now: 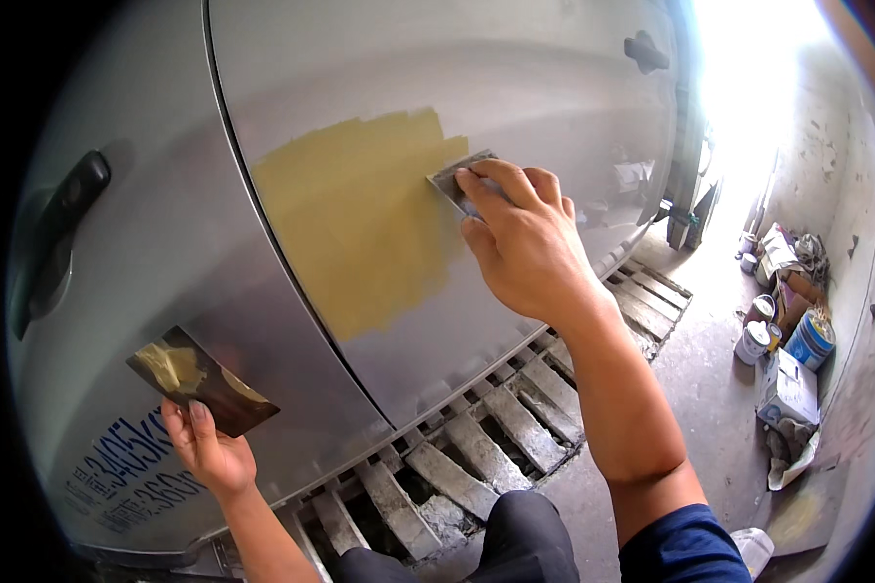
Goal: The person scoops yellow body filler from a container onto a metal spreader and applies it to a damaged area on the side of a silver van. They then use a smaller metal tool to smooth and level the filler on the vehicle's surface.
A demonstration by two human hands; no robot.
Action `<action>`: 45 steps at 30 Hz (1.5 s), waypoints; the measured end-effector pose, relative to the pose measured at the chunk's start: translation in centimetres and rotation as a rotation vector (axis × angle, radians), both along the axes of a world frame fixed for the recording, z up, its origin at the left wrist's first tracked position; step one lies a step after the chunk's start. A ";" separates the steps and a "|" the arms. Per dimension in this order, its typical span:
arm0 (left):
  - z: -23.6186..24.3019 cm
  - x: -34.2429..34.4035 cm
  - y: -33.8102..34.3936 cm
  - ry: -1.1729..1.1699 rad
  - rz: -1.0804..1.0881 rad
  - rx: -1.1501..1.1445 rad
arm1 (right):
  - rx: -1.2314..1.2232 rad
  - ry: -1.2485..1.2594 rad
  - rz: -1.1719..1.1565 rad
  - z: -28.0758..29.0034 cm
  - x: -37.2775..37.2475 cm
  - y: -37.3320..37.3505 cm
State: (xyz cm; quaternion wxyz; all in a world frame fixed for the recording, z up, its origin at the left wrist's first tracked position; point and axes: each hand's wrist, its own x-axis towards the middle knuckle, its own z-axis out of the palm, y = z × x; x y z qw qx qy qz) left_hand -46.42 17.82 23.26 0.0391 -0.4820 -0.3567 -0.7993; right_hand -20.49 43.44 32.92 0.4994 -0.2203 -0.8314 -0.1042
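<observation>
A broad patch of yellow filler putty (360,223) covers part of the silver vehicle door panel (515,87). My right hand (530,233) pinches a flat grey putty spreader (457,180), its edge against the panel at the patch's right border. Low on the left, my left hand (212,452) grips a dark, thin rectangular plate (219,398) between thumb and fingers. Yellow putty is smeared on its upper left part and along its right edge. The plate is held in front of the neighbouring silver door, next to blue printed lettering.
A black door handle (68,209) juts out at far left; a smaller handle (647,52) is at upper right. Slatted grating (467,447) runs beneath the vehicle. Paint cans (752,340), a white box (787,389) and crumpled material line the right wall.
</observation>
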 end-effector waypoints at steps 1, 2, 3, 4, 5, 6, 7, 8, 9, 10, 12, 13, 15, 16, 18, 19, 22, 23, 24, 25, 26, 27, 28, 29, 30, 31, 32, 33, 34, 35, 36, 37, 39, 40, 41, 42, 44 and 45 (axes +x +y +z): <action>0.0 0.0 -0.1 0.007 0.004 -0.002 | -0.012 0.009 0.009 0.4 0.2 -0.4; 0.1 0.1 0.0 0.015 0.004 -0.002 | -0.022 0.019 0.012 0.9 0.4 -0.7; 0.2 0.2 0.0 0.023 0.004 -0.001 | 0.085 0.058 0.015 1.1 0.1 -0.1; 0.4 0.5 0.1 0.014 0.011 0.003 | 0.053 0.057 0.019 1.2 -0.2 -0.2; 0.3 0.6 0.1 0.001 0.022 0.003 | 0.017 0.052 0.025 1.1 -0.8 -0.4; 0.3 0.7 0.1 -0.013 0.033 0.004 | -0.018 0.046 0.032 1.0 -1.2 -0.6; 0.3 0.6 0.1 -0.022 0.041 0.011 | -0.039 0.040 0.037 0.7 -1.3 -0.6; 0.1 0.6 0.1 -0.037 0.049 0.019 | -0.059 0.029 0.041 0.1 -1.1 -0.7; 0.0 0.6 0.1 -0.051 0.058 0.026 | -0.079 0.017 0.046 -0.4 -1.1 -0.9; -0.1 0.6 0.0 -0.060 0.066 0.029 | -0.097 0.009 0.049 -1.0 -1.2 -1.0; -0.1 0.7 0.0 -0.072 0.073 0.031 | -0.136 -0.001 0.047 -2.3 -1.1 -1.2; -0.3 0.5 -0.1 -0.074 0.068 0.034 | -0.146 0.010 0.064 -2.9 -1.2 -1.3; -0.5 0.3 -0.3 -0.076 0.055 0.041 | -0.125 0.020 0.061 -4.2 -1.4 -1.2; -0.4 0.3 -0.2 -0.067 0.044 0.040 | -0.114 0.025 0.059 -4.8 -1.5 -1.2; -0.1 0.4 -0.2 -0.049 0.026 0.038 | -0.129 0.037 0.062 -6.0 -1.7 -1.4; -0.2 0.4 -0.2 -0.050 0.018 0.037 | -0.135 0.041 0.061 -6.7 -1.9 -1.5; -0.1 0.5 -0.1 -0.055 -0.002 0.041 | -0.152 0.063 0.061 -8.6 -2.2 -1.7; -0.2 0.4 -0.1 -0.062 -0.002 0.049 | -0.155 0.069 0.064 -9.1 -2.3 -2.0; -0.2 0.4 -0.1 -0.068 -0.002 0.057 | -0.158 0.075 0.066 -9.5 -2.3 -2.2; -0.3 0.4 -0.1 -0.073 -0.003 0.051 | -0.170 0.080 0.062 -10.1 -2.5 -2.3; -0.2 0.4 -0.1 -0.077 -0.003 0.045 | -0.174 0.083 0.059 -10.6 -2.6 -2.5; -0.1 0.5 -0.1 -0.081 -0.003 0.040 | -0.178 0.085 0.056 -11.1 -2.7 -2.7; 0.2 0.7 0.0 -0.077 -0.008 0.027 | -0.182 0.088 0.051 -11.5 -2.7 -2.8; 0.4 1.0 0.1 -0.073 -0.010 0.014 | -0.175 0.086 0.050 -11.9 -2.8 -3.0; 0.6 1.3 0.2 -0.068 -0.013 0.000 | -0.192 0.067 0.043 -12.2 -2.6 -3.2; 0.3 1.6 0.6 -0.110 -0.027 0.001 | -0.208 0.049 0.035 -12.4 -2.3 -3.5; 0.5 3.0 1.4 -0.197 -0.026 0.010 | -0.225 0.033 0.026 -12.5 -2.1 -3.8; 0.4 3.9 1.6 -0.226 -0.039 -0.027 | -0.244 0.049 0.099 -12.2 -1.5 -4.3; 0.2 4.9 1.7 -0.255 -0.051 -0.065 | -0.263 0.065 0.172 -11.8 -0.5 -4.9; 0.2 6.4 1.8 -0.295 -0.070 -0.089 | -0.276 0.083 0.251 -11.2 0.1 -5.8; 0.0 8.0 2.0 -0.343 -0.093 -0.112 | -0.331 0.118 0.490 -10.5 0.7 -7.0; 0.0 9.2 2.4 -0.339 -0.159 -0.109 | -0.383 0.149 0.731 -9.8 1.3 -8.5; 0.4 12.2 3.6 -0.390 -0.298 -0.066 | -0.508 0.170 1.169 -10.4 1.7 -10.2; 0.4 12.8 3.8 -0.373 -0.349 -0.061 | -0.575 0.160 1.373 -10.7 1.5 -10.7; 0.7 12.8 3.7 -0.377 -0.336 -0.057 | -0.467 0.155 1.282 -11.1 1.4 -10.3; 1.1 12.8 3.5 -0.381 -0.317 -0.054 | -0.382 0.134 1.173 -11.5 1.2 -9.4; 1.8 12.5 2.7 -0.355 -0.299 -0.040 | -0.256 0.020 0.933 -11.7 1.1 -8.1; 1.9 12.1 2.5 -0.335 -0.313 -0.030 | -0.214 -0.030 0.765 -11.5 1.2 -7.5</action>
